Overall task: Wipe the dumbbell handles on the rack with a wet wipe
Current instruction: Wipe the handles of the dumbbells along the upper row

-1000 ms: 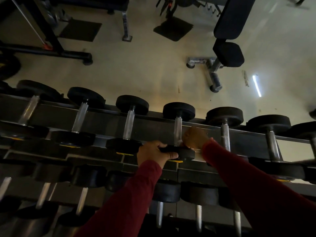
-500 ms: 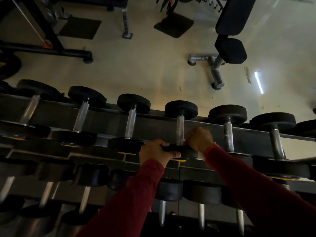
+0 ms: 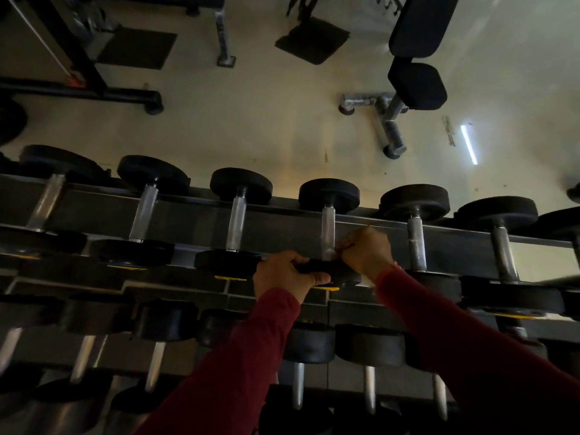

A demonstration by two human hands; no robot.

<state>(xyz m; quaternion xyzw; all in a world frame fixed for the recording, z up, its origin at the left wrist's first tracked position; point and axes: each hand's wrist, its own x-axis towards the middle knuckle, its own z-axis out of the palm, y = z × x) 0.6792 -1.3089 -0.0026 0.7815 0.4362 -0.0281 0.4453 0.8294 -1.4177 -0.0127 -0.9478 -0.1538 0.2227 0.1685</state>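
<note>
Top row of rack (image 3: 282, 229), fourth dumbbell (image 3: 328, 199) from left. Left hand (image 3: 284, 274) grips its near black weight, fingers curled over the top edge. Right hand (image 3: 365, 251) closed at the near end of the metal handle (image 3: 328, 233), fingers curled at it; the wet wipe (image 3: 365, 280) shows only as a pale scrap below the wrist (dim, hard to be sure). Red sleeves (image 3: 439, 324) on both arms. Bench (image 3: 417, 80) on floor far right.

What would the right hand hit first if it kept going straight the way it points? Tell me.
The right hand points left, toward the chrome handle of the dumbbell whose near head the left hand grips. Its fingers seem to be at that handle already, so it would likely meet that first; depth is unclear.
</note>
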